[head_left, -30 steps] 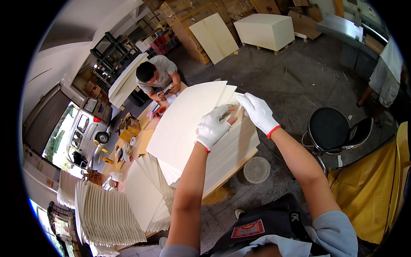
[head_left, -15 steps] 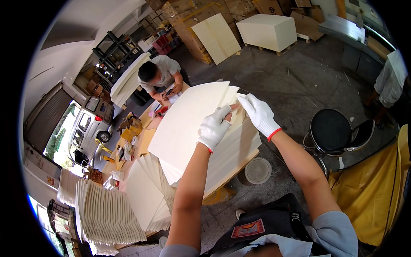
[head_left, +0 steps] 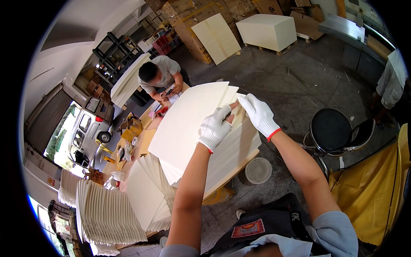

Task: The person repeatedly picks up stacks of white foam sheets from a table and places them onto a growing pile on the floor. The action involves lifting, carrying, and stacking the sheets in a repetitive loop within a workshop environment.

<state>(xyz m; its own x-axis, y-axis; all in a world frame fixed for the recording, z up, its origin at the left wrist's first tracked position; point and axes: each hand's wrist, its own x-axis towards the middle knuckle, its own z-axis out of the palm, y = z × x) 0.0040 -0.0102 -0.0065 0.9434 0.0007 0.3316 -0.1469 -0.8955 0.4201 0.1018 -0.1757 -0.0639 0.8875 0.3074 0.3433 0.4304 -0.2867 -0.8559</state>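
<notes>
Large white sheets (head_left: 188,115) lie fanned in a stack on the table before me. My left hand (head_left: 215,127), in a white glove with bare fingertips showing, is curled at the right edge of the fanned sheets. Thumb and finger close on that edge. Just to its right, my right hand (head_left: 258,114), in a white glove with a red cuff, has its fingers pressed together over the sheets' corner. Its fingertips partly hide the edges there. A lower stack of white sheets (head_left: 233,152) shows beneath both hands.
More fanned sheets (head_left: 147,192) and a wavy stack (head_left: 109,212) are at the left. Across the table (head_left: 147,124) a person (head_left: 165,75) leans, holding a phone. A black stool (head_left: 329,130) and a round lidded bucket (head_left: 258,170) stand on the floor at the right.
My left thumb and finger have shifted slightly at the sheets' edge. My right hand stays almost still. At the far right, the other person has moved slightly.
</notes>
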